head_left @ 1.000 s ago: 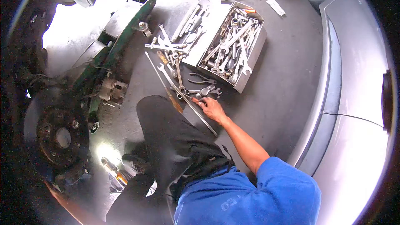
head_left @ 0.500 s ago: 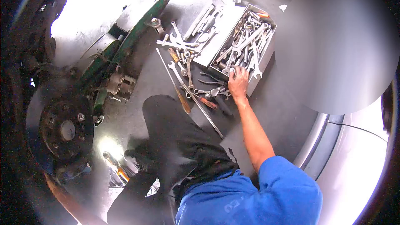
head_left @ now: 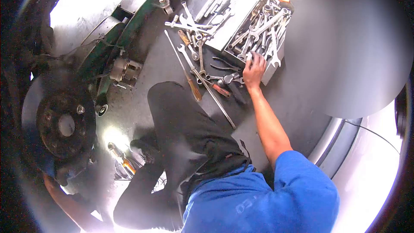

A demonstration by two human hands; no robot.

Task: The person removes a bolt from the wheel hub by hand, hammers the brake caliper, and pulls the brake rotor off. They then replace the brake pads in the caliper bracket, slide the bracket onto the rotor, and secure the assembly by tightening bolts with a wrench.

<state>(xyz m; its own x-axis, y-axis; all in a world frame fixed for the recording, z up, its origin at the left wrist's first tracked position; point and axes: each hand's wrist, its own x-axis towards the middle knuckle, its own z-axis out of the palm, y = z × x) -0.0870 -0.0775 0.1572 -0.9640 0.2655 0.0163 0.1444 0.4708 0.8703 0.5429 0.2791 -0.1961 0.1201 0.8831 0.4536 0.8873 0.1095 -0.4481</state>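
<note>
My right hand is at the near end of a metal toolbox, with its fingers curled at the rim. A small whitish piece shows at the fingertips, too small to name. Several wrenches fill the box, and one open-end wrench leans over its right side. Just left of the hand, pliers and a ratchet lie on the floor. At lower left my left forearm reaches up to the brake disc; the hand itself is hidden behind it.
Screwdrivers, a long bar and more wrenches lie between my knee and the toolbox. A green suspension arm and a brake caliper are at left. A lit work lamp rests beside my legs. A car body panel stands at right.
The view has shifted, so the tools and toolbox appear higher and slightly to the right. My right hand stays at the near end of the box, its fingers still curled.
</note>
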